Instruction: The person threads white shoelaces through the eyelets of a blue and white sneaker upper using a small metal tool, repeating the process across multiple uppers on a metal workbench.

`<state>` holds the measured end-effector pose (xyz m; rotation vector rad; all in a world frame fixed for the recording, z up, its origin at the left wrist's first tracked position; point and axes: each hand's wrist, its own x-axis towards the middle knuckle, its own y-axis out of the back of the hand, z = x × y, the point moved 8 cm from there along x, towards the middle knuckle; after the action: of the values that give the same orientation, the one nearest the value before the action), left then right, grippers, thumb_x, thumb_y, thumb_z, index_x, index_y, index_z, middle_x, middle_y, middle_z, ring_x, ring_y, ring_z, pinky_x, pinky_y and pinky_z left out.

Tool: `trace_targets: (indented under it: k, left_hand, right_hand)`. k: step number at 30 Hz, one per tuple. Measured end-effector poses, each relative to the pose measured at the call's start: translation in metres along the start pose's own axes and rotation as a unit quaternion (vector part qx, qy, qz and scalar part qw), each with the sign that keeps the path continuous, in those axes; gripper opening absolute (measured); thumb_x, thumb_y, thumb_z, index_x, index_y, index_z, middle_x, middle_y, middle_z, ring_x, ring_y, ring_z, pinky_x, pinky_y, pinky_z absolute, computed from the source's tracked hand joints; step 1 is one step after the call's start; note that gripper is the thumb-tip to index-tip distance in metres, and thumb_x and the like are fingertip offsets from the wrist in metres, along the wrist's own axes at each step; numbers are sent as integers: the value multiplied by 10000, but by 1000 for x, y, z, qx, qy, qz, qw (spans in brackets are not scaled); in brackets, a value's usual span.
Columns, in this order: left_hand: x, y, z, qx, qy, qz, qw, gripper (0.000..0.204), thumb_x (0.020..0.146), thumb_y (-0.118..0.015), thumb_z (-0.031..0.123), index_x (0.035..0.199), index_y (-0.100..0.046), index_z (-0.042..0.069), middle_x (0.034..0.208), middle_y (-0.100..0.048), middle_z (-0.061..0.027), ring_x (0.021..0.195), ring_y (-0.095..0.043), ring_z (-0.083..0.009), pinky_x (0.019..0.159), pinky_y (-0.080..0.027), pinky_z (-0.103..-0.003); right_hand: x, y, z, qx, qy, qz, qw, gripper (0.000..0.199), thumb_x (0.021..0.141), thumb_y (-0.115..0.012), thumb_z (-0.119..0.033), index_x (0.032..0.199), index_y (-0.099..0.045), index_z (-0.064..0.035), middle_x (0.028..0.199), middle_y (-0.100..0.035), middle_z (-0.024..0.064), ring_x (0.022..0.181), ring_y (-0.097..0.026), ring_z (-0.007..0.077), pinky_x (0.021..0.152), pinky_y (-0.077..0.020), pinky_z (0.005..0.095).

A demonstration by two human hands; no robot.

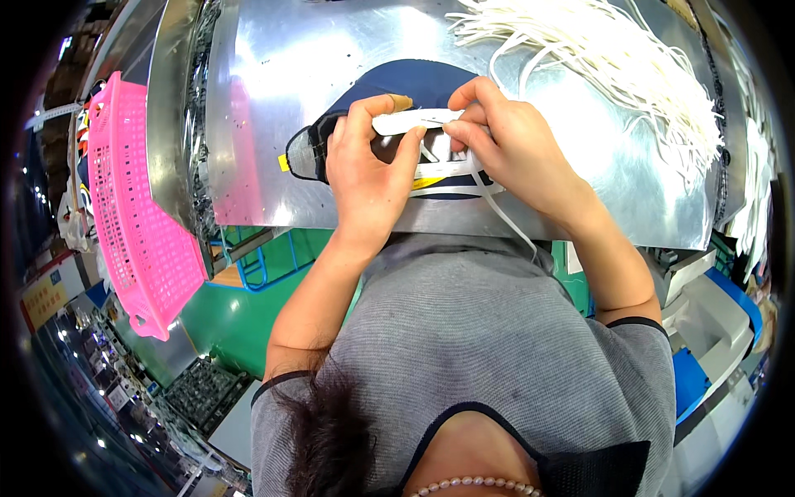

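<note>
A flat dark navy shoe upper [406,79] with white eyelet strips and a grey, black-edged end lies on the metal table. My left hand [360,182] is closed on its upper white strip [406,122], thumb below and index finger above. A tan cover sits on that index fingertip. At the strip's right end, my right hand [526,153] pinches a white shoelace, its tip hidden between thumb and fingers. A loose length of white shoelace [507,217] hangs from the upper over the table's near edge. A yellow tab [283,163] sticks out at the upper's left end.
A big bundle of white shoelaces [613,70] spreads over the far right of the metal table [281,66]. A pink plastic basket [132,199] stands beyond the table's left edge. Blue metal legs [273,269] show below it, and a grey-and-blue bin [708,331] stands at right.
</note>
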<state>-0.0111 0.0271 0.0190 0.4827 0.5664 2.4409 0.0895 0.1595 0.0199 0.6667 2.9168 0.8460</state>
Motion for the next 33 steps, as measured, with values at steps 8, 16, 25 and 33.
trace_targets:
  k: [8,16,25,33]
  left_hand:
    - [-1,-3,2,33,-5,-30,999,324,857,-735,-4,1142,-580,-21,1094,-687,-97,941,-662,-124,838,-531,-263]
    - [-8,-7,5,35,-7,-61,998,294,887,-668,-17,1170,-591,-18,1072,-686,-90,946,-655,-123,840,-520,-260]
    - [6,-11,-1,-209,97,-69,971,346,842,-565,-82,1164,-639,23,1004,-672,-57,860,-622,-87,745,-476,-212]
    - [20,-22,-6,-91,106,-62,988,368,859,-690,-15,1218,-609,2,1050,-680,-96,913,-662,-121,814,-519,-250]
  right_hand:
    - [-8,9,-5,31,-36,-2,999,198,928,-624,-156,1041,-552,-10,742,-683,126,709,-667,325,645,-497,419]
    - [7,-12,-6,-113,-24,-28,993,271,893,-635,-140,1054,-494,26,755,-683,164,709,-683,348,626,-524,442]
    - [-3,17,-28,-179,63,20,982,263,857,-692,-135,1011,-514,-19,833,-694,143,710,-685,322,571,-516,409]
    - [-56,49,-15,-171,-43,48,983,171,933,-639,-157,1071,-598,-63,887,-691,98,740,-671,319,610,-504,398]
